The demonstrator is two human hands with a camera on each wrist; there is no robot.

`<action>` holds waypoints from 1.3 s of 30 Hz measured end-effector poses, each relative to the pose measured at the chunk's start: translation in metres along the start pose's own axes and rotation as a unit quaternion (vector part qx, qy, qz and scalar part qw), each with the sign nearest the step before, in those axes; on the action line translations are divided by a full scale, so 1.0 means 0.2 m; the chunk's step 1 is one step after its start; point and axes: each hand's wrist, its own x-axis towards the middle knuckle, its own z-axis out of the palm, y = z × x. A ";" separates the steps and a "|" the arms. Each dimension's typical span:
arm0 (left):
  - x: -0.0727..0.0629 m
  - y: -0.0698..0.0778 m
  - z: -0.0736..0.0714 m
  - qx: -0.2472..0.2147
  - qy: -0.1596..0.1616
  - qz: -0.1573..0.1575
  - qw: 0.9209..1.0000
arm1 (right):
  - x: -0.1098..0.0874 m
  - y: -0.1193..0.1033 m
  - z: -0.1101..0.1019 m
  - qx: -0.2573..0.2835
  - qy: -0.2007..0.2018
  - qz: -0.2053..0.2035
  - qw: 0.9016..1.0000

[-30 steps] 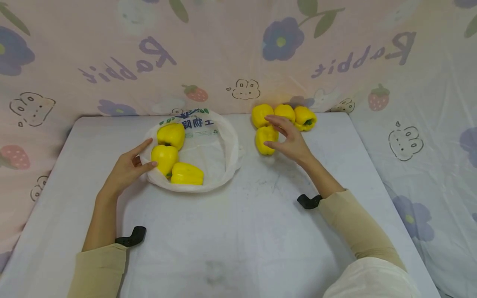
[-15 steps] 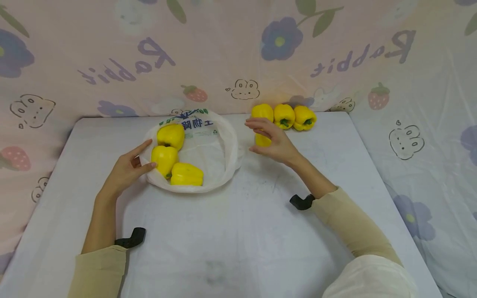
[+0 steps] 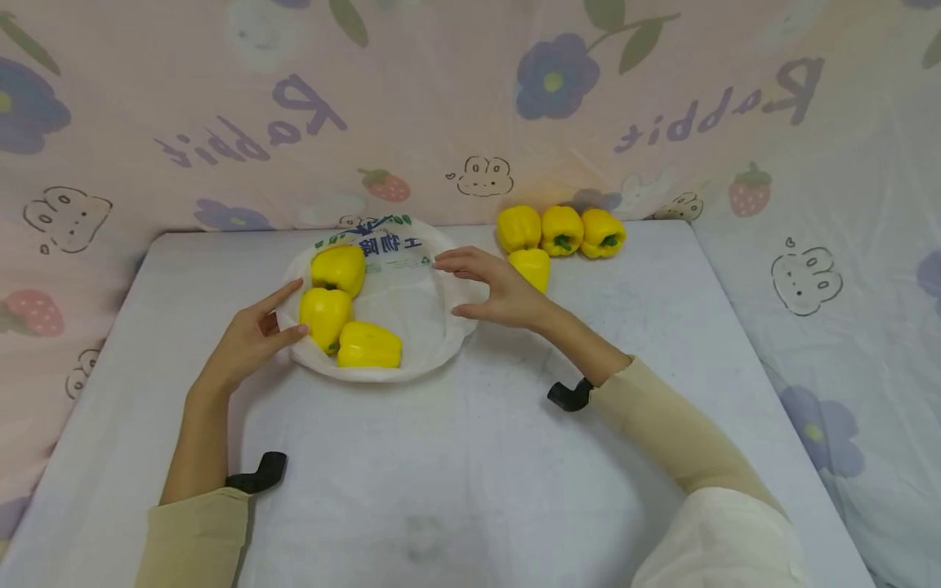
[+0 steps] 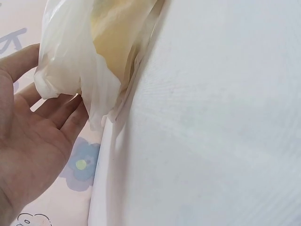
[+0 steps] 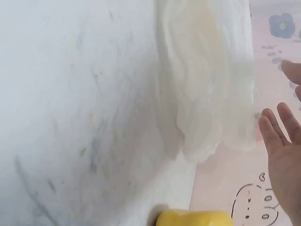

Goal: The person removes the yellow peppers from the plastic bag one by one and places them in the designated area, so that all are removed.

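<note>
A white plastic bag stands with its mouth spread wide, and three yellow bell peppers lie along its left and front inside. At the bag's left rim is my left hand, thumb and fingers spread and touching the plastic; the left wrist view shows the fingers against the bag's outside. My right hand hovers at the right rim with thumb and fingers apart and nothing between them. In the right wrist view, its fingertips are close beside the bag; contact is hard to tell.
Several more yellow bell peppers sit at the table's back edge, right of the bag; one nearer pepper is partly hidden by my right hand. A patterned curtain hangs behind the white-covered table.
My right hand has moved left, away from the peppers at the back, to the bag's right rim. It carries no pepper. My left hand and the bag have stayed put.
</note>
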 end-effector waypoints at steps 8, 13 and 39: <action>-0.02 0.00 -0.01 -0.001 -0.012 0.001 1.000 | 0.07 -0.01 0.07 -0.009 -0.060 -0.005 0.998; -0.01 0.01 -0.01 -0.006 -0.018 0.003 1.000 | 0.11 -0.01 0.13 -0.006 -0.100 -0.001 0.995; -0.02 0.00 -0.01 -0.003 -0.017 0.006 1.000 | 0.28 -0.02 0.36 -0.031 -0.267 0.066 0.961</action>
